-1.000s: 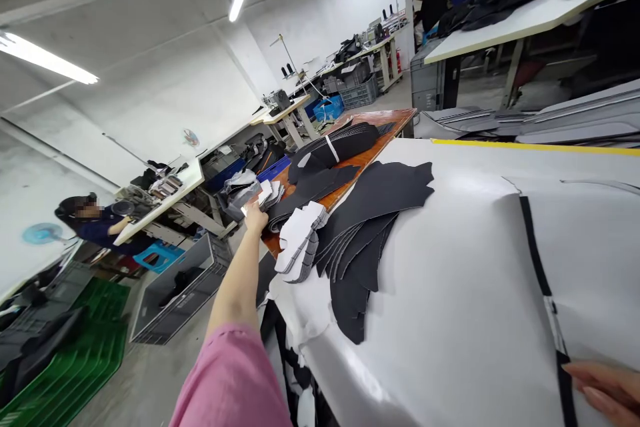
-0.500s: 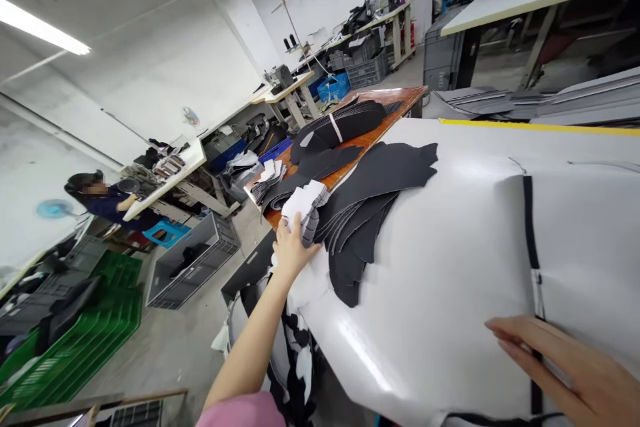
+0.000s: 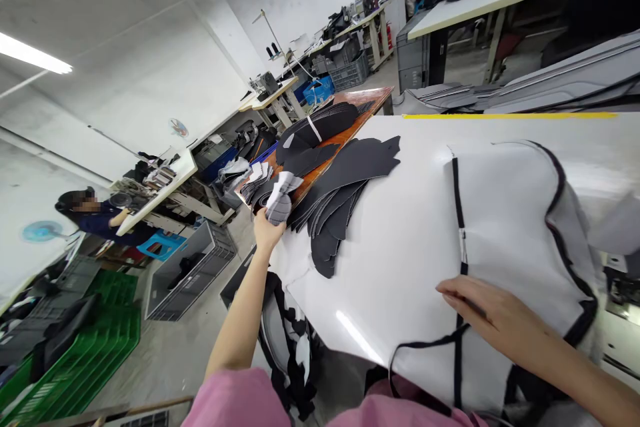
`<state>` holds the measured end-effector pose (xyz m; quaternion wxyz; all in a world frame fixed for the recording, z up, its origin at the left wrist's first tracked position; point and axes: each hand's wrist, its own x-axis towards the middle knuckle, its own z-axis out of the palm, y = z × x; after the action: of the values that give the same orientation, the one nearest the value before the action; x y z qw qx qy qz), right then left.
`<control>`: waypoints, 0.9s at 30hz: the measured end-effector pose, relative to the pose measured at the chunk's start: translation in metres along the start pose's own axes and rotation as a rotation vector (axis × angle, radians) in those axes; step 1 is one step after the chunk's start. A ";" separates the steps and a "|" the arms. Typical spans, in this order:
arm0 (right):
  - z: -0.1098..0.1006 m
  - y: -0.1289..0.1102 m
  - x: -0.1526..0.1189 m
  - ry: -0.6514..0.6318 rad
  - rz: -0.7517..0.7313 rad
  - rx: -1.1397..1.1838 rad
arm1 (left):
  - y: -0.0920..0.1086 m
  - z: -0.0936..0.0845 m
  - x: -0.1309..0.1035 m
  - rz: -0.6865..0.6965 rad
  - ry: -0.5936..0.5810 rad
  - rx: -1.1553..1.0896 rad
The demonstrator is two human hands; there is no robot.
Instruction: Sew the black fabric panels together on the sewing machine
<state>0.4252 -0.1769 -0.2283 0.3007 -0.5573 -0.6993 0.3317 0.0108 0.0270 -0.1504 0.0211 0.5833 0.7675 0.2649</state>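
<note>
1. Moved since half a second ago: the pale stack (image 3: 279,201), formerly flat beneath spread fingers, now tilted, its layered edges turned toward me; my left hand (image 3: 269,230) has shifted from its top to its near end.
2. Newly in view: the curved, black-edged right side of the white panel (image 3: 515,213).
3. Left arm: extended forward, pink sleeve (image 3: 240,400) at the upper arm. Hand closed on the pale stack; whether the stack is clear of the surface below, I cannot tell.
4. Right hand (image 3: 483,307): reaching in from the right across the panel, fingers together and pointing left, a narrow gap above the thumb. Fingertips by the black strip (image 3: 457,193); I cannot tell whether they pinch anything.
5. Pale stack, position: near corner of the white table (image 3: 395,227), just beside the dark pieces (image 3: 350,177). Small shaped layers, white faces, greyish edges.
6. Dark pieces: matte black, flat, curved, overlapping in a fan, notched at the far end.
7. White table: smooth, glossy, yellow strip (image 3: 500,116) along the far edge.
8. Brown board (image 3: 377,95): shiny, reddish; bearing a black bundle (image 3: 345,120) with a white band and a second pale stack (image 3: 257,177).
</note>
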 end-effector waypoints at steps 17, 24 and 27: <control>0.011 -0.102 0.016 0.407 0.187 0.575 | 0.162 -0.022 -0.218 0.645 -0.815 -0.769; -0.014 -0.077 -0.006 0.359 0.189 0.400 | 0.173 0.002 -0.213 0.436 -0.891 -0.817; -0.019 -0.065 -0.007 0.337 0.260 0.385 | 0.174 -0.003 -0.195 0.393 -0.915 -0.719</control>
<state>0.4037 -0.1919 -0.1655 0.4679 -0.6222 -0.4864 0.3968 0.2256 -0.1195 -0.1272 0.4946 0.7248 0.4213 0.2290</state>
